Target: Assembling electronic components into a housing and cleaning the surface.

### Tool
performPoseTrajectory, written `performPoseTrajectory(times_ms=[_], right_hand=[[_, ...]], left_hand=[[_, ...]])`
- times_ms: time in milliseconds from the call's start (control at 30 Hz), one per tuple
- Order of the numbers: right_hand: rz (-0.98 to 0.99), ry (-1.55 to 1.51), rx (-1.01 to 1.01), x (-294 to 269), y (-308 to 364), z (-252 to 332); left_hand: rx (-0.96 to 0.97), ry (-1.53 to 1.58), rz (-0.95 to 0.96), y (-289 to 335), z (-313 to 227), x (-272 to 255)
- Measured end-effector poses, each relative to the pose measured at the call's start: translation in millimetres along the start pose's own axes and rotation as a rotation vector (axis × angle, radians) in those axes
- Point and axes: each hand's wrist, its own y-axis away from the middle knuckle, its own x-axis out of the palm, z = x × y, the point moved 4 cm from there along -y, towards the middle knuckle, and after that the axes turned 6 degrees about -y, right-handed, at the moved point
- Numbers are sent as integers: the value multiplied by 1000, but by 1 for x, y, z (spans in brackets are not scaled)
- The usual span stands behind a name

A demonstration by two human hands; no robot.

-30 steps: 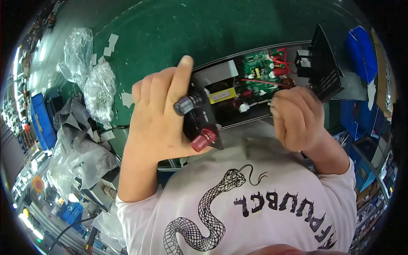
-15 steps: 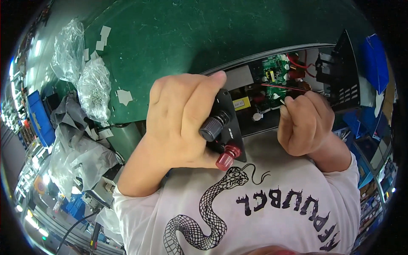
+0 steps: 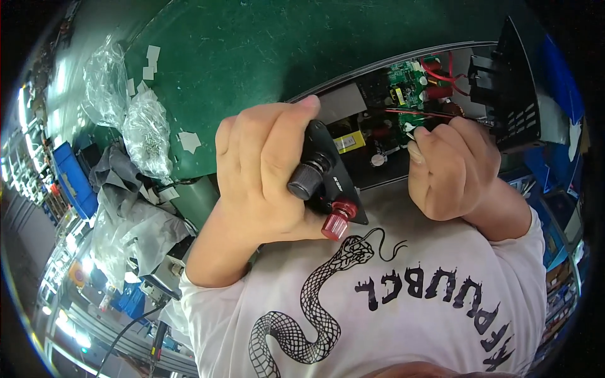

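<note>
My left hand (image 3: 261, 167) grips a black end panel (image 3: 340, 183) fitted with a black screw terminal knob (image 3: 307, 179) and a red one (image 3: 338, 220). The panel stands tilted at the left end of a long black metal case (image 3: 391, 170), held by thumb and fingers. Inside the case is a green circuit board (image 3: 403, 85) with a yellow-labelled part (image 3: 348, 142) near the panel. My right hand (image 3: 452, 167) is closed in a pinch over the case's near edge. A small pale tip shows at its fingertips; the rest is hidden. Red and black wires (image 3: 419, 113) run just beyond those fingers.
The case's other black end plate (image 3: 517, 94), with slots, stands upright at the right. Clear plastic bags (image 3: 146, 132) and paper scraps (image 3: 188, 142) lie on the green bench (image 3: 239, 57) at left. Blue bins (image 3: 74, 179) stand farther left, near grey plastic sheeting (image 3: 138, 227).
The case sits slightly higher in the view, and the panel in my left hand has shifted a little left. My right hand keeps its pinch near the board.
</note>
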Motion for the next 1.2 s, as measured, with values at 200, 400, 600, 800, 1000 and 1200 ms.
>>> performPoseTrajectory(times_ms=[200, 400, 600, 800, 1000, 1200], right_hand=[[24, -44, 96, 0, 1, -1], [-12, -15, 183, 0, 2, 1], [-69, -1, 203, -3, 0, 0], [-131, 35, 134, -5, 4, -1], [-108, -197, -72, -2, 3, -20], [-119, -325, -186, 7, 13, 20]], left_hand=[[22, 130, -58, 14, 11, -8], [-203, 572, 65, -6, 45, -59], [-33, -47, 805, -101, -14, -25], [28, -15, 829, -103, 6, -18], [-204, 137, 835, -92, 15, 23], [-170, -49, 625, -82, 1, 33]])
